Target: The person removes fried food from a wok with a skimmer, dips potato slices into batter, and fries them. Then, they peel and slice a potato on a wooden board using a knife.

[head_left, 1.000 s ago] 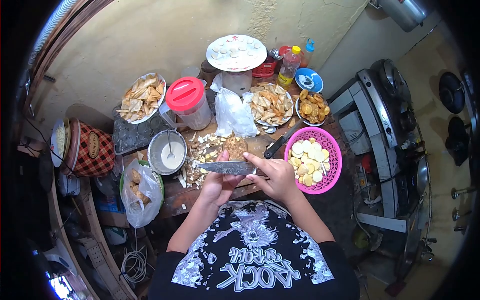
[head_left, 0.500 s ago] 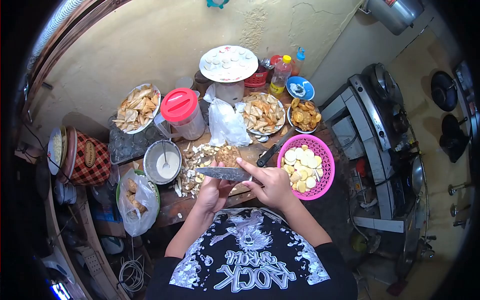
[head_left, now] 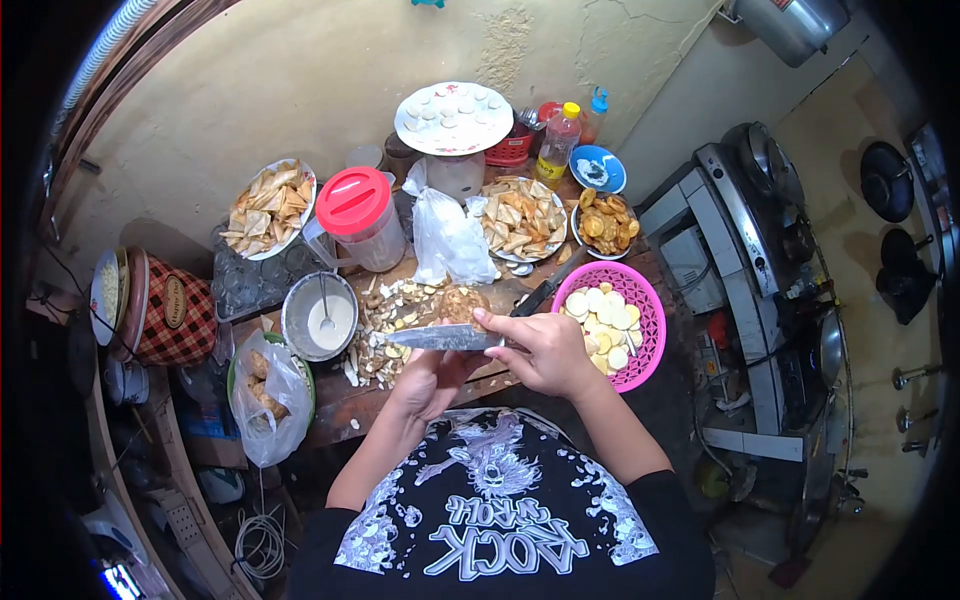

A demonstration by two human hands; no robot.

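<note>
My right hand [head_left: 543, 352] grips a knife with a wide, grey, stained blade [head_left: 440, 338] pointing left. The knife's handle is hidden in the fingers. Behind the blade, my left hand [head_left: 428, 383] holds a rough brown tuber [head_left: 460, 303], its fingers partly covered by the knife. The right index finger reaches toward the tuber's edge. Peelings and pale scraps [head_left: 380, 340] lie on the wooden table to the left of the hands. A second knife with a black handle [head_left: 537, 297] rests beyond my right hand.
A pink basket [head_left: 659, 330] of pale round slices stands at the right. Leftward are a pot of white batter [head_left: 290, 320] with a spoon and a plastic bag [head_left: 265, 435] of tubers. Behind stand a red-lidded pitcher [head_left: 355, 205], a white bag [head_left: 447, 240] and plates of fried food.
The knife blade has shifted slightly and tilts a little differently against the tuber. Both hands keep their hold. The whole view has moved slightly.
</note>
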